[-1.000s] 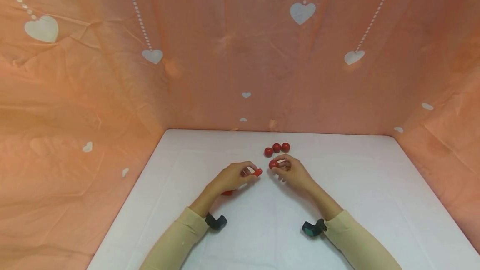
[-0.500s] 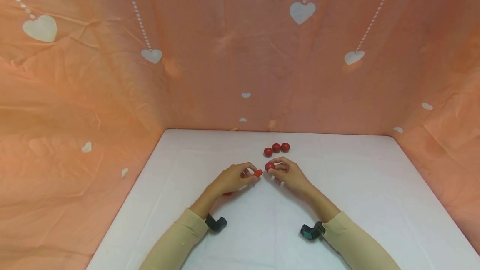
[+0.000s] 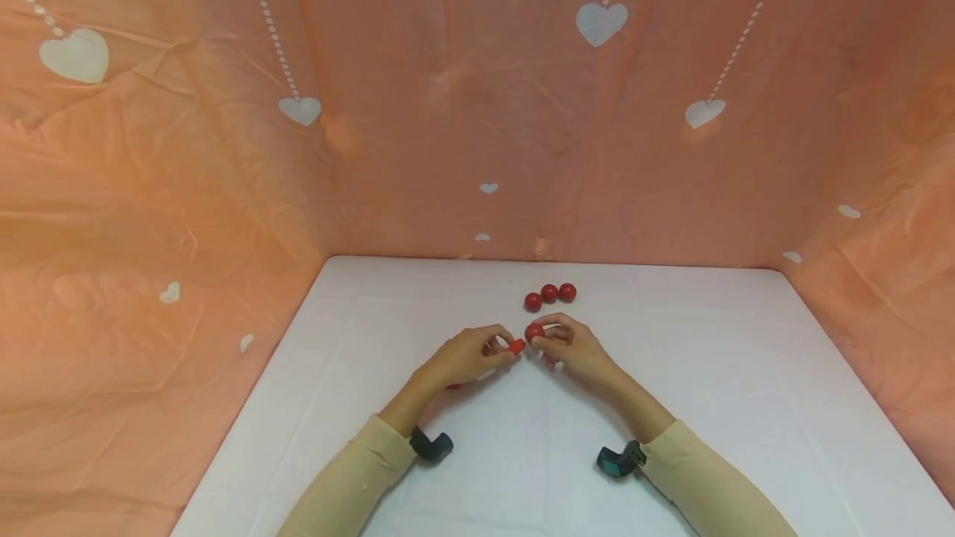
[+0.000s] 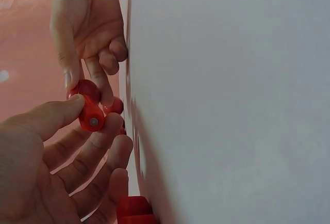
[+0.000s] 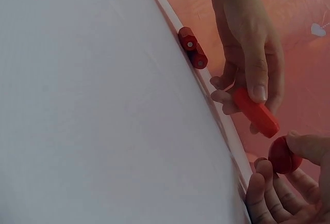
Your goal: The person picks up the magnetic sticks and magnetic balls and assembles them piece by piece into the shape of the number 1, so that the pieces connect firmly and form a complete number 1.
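My left hand pinches a short red rod between thumb and fingers. In the left wrist view, a small grey disc shows in the rod's end. Facing it, my right hand pinches a red ball between thumb and fingertips. Ball and rod are close together over the table, the rod's tip pointing at the ball; the right wrist view shows a narrow gap between them. Behind the right hand, three more red balls sit in a short row.
Two further red rods with grey discs in their ends lie on the white table, partly hidden under the left hand in the head view. A pink cloth backdrop with white hearts rises behind and beside the table.
My right hand has brought the ball left and slightly nearer to me, towards the rod. The left hand has barely shifted, and the three balls stay put.
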`<state>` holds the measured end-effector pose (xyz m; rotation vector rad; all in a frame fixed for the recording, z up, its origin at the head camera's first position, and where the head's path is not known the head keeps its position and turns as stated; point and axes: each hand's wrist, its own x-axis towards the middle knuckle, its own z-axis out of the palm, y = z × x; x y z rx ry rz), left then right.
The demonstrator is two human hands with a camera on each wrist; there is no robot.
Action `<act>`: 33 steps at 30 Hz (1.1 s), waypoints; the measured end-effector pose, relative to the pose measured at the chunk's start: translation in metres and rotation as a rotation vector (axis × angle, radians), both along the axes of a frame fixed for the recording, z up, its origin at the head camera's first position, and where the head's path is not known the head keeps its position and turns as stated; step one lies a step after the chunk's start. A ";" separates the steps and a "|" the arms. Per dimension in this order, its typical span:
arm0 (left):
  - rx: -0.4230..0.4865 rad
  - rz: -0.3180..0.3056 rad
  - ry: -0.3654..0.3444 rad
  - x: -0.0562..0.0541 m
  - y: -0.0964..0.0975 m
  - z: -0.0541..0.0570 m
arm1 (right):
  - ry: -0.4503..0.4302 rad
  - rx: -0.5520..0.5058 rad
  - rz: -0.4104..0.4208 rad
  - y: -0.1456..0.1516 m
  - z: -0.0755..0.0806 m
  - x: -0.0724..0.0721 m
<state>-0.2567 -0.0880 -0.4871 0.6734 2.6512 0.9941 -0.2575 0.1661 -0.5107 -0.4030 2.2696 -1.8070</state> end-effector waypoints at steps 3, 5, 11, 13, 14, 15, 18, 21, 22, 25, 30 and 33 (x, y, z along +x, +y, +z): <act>0.000 -0.004 0.002 0.000 0.001 -0.001 | 0.006 0.013 0.008 0.000 0.000 0.000; 0.001 -0.007 0.004 0.000 0.002 -0.002 | 0.018 0.018 0.019 0.000 -0.001 0.001; -0.002 -0.014 0.008 0.001 0.004 -0.002 | 0.036 0.017 0.033 0.000 -0.001 0.001; 0.001 -0.013 0.008 0.002 0.004 -0.001 | 0.036 0.015 0.034 0.000 -0.001 0.001; 0.003 -0.013 0.008 0.002 0.005 0.000 | 0.035 0.015 0.035 0.001 -0.001 0.001; 0.005 -0.012 0.007 0.002 0.005 0.000 | 0.033 0.014 0.035 0.001 -0.001 0.001; 0.015 -0.017 0.013 0.003 0.006 0.000 | 0.028 0.003 0.041 0.001 -0.002 0.001; 0.023 -0.022 0.021 0.003 0.006 0.000 | 0.019 -0.009 0.048 0.003 -0.004 -0.002; 0.024 -0.021 0.023 0.003 0.007 0.000 | 0.017 -0.015 0.051 0.003 -0.005 -0.003; 0.027 -0.011 0.012 0.003 0.007 0.001 | 0.004 -0.025 0.048 0.005 -0.006 -0.004; 0.036 0.009 -0.012 0.000 0.006 0.005 | -0.028 -0.032 0.009 0.005 -0.007 -0.005; 0.033 0.010 -0.001 -0.004 0.005 0.010 | -0.054 -0.038 -0.015 0.005 -0.007 -0.004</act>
